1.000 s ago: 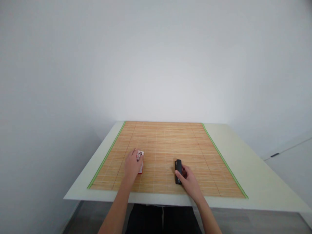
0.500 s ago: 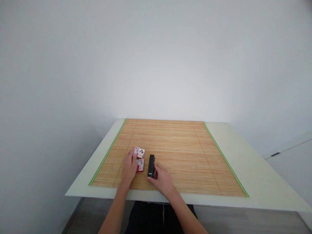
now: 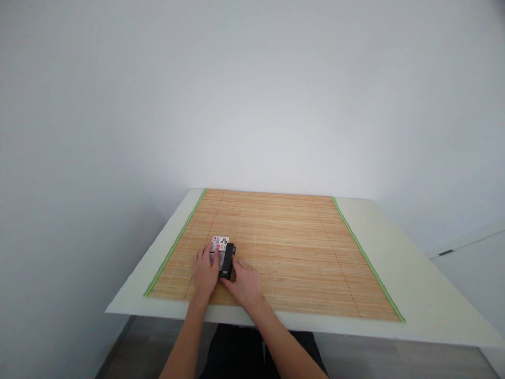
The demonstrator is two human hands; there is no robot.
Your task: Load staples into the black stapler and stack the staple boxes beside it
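Note:
My right hand (image 3: 245, 283) grips a black stapler (image 3: 228, 260) by its near end and right side. The stapler lies lengthwise away from me, close against the right of small red-and-white boxes, which look like staple boxes (image 3: 220, 243). One box sits farther off, with its printed top showing; a nearer one is partly covered by my left hand (image 3: 205, 271). That hand is curled over the left side of the boxes, its thumb across the nearer box. Its fingertips are partly hidden.
Under everything lies a bamboo mat (image 3: 292, 247) with green side edges, spread over a white table (image 3: 410, 268). A white wall (image 3: 268, 105) rises behind the table's far edge. At the right, a thin cable with a dark piece (image 3: 446, 252) runs along the wall.
My right hand has brought the stapler leftward, closing the gap to the boxes. The boxes sit closer together and slightly farther left, with my left hand still on them.

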